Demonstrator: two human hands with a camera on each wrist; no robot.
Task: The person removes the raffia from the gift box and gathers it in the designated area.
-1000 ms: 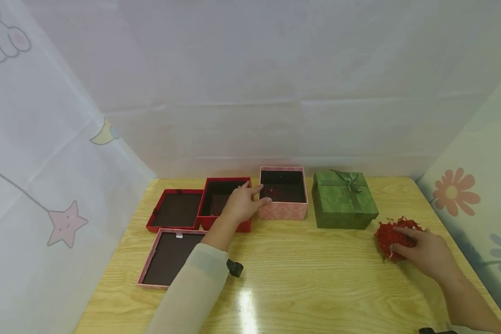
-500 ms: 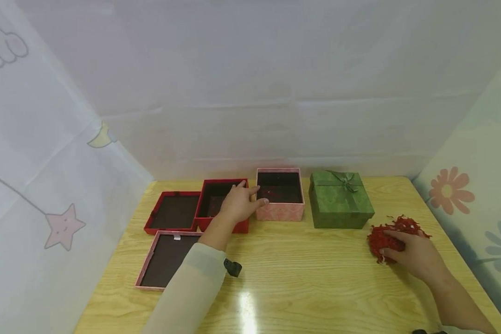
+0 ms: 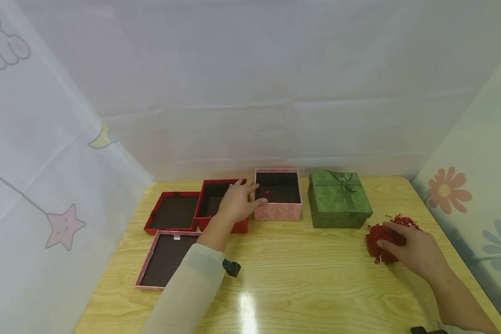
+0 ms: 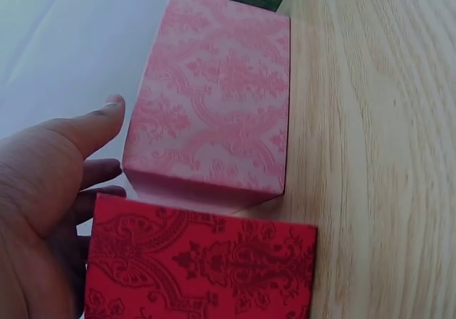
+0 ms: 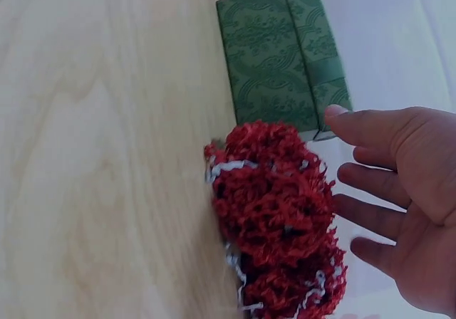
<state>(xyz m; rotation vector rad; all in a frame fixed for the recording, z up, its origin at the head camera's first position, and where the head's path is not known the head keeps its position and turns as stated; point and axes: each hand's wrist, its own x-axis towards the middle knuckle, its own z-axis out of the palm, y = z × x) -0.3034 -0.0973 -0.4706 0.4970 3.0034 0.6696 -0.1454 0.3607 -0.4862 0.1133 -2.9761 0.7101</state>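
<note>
Overhanging red shreds (image 5: 278, 194), the right hand (image 3: 420, 253) has fingers (image 5: 376, 185) extended.

Rm type unclear; looks screened off: wood-grain table (image 3: 309, 287) w/ creased whitish sheet (image 3: 250, 69) behind, star-&-moon print sheet (image 3: 33, 139) on L, flower-print sheet (image 3: 484, 153) on R.

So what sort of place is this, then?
Hard to be sure, but perhaps a small screened-off tabletop corner: creased pale sheeting rises right behind a wood-grain table, and a cartoon star decorates the left side.
</note>
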